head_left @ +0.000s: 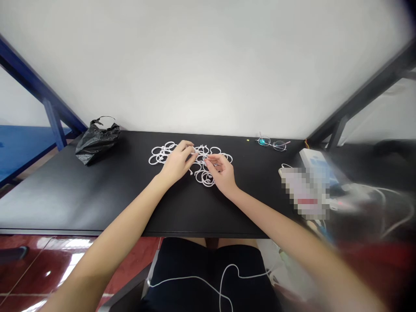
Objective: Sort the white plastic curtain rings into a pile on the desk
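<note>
Left hand (177, 164): half closed, fingers bunched, tips over the middle of the rings; a pinched ring could not be confirmed
Right hand (222, 173): loosely curled, palm down, fingertips over the rings; a grip could not be confirmed
Rings (208, 178): white plastic, in one flat tangled cluster on the desk, directly between and under both hands, several overlapping, small tabs showing near the centre
Desk (65, 201): black top, carrying the cluster about midway along its length
Bag (97, 143): black plastic, crumpled, at the far left of the desk, well apart from the left hand
Glasses (272, 144): folded-open wire pair near the far edge, right of the rings
Bead (248, 140): tiny, yellow-green, just left of the glasses
Box (315, 167): white, at the right end of the desk, beside a pixelated item (303, 190)
Cable (195, 281): thin, white, across the dark shorts (208, 277) below the desk
Risk: hard pulling on linked rings could tighten the tangle, snap a tab, or send a loose ring rolling off the near edge
</note>
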Available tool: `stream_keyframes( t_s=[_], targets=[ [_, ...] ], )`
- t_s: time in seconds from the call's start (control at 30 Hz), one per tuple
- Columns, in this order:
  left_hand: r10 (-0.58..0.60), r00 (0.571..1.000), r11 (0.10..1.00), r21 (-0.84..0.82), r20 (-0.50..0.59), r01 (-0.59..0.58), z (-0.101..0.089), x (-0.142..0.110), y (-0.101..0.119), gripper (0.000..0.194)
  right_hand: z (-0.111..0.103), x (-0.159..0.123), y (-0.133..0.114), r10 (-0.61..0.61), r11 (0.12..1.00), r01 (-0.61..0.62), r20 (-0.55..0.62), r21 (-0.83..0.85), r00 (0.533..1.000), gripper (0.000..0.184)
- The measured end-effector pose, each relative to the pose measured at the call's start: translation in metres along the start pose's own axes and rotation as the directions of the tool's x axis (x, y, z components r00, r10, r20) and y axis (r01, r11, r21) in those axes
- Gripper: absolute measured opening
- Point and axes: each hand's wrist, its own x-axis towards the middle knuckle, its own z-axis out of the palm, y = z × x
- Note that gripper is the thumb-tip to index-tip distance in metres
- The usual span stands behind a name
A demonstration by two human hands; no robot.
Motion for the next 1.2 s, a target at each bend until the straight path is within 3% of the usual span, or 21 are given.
stream_keyframes(
  t_s=[0.13,0.23,0.5,0.63,0.73,0.8,0.87,1.07,1.2],
  targets=[
    [-0.183,0.978,0.953,0.226,-0.103,0.202,-0.011,0.003,-0.02,0.029,0.0,-0.001,-0.003,-0.008,1.0,0.008,0.013,-0.009,1.0,0.018],
    [-0.288,0.955,0.881,0.369,-0.078,0.296,-0.019,0.002,-0.034,0.031,0.0,-0.001,-0.003,-0.02,1.0,0.021,0.019,-0.02,1.0,0.015],
    [-0.336,0.941,0.82,0.482,-0.035,0.31,-0.014,-0.003,-0.045,0.028,-0.001,-0.001,-0.003,-0.025,0.999,0.026,0.033,-0.036,0.999,0.013],
    [-0.281,0.96,0.883,0.387,-0.016,0.265,-0.014,0.002,-0.036,0.025,-0.002,0.0,-0.004,-0.053,0.996,0.057,0.054,-0.064,0.997,0.011],
    [-0.12,0.984,0.985,0.136,0.134,0.102,-0.008,0.003,-0.023,0.026,-0.002,0.0,-0.005,-0.069,0.994,0.073,0.059,-0.078,0.996,0.01],
    [-0.035,0.964,0.999,0.008,0.263,0.034,-0.001,0.002,-0.014,0.024,-0.002,0.0,-0.006,-0.076,0.993,0.081,0.063,-0.088,0.995,0.011],
    [-0.039,0.942,0.999,-0.008,0.333,0.045,0.006,-0.002,-0.009,0.023,-0.002,0.0,-0.006,-0.079,0.992,0.085,0.066,-0.095,0.995,0.011],
    [-0.057,0.936,0.998,0.01,0.349,0.057,0.009,-0.005,-0.014,0.015,-0.002,-0.001,-0.006,-0.077,0.992,0.083,0.069,-0.092,0.995,0.011],
    [-0.02,0.95,0.996,-0.071,0.311,0.045,0.004,-0.001,-0.016,0.014,-0.002,-0.001,-0.005,-0.099,0.99,0.106,0.076,-0.089,0.992,0.01]
  ],
)
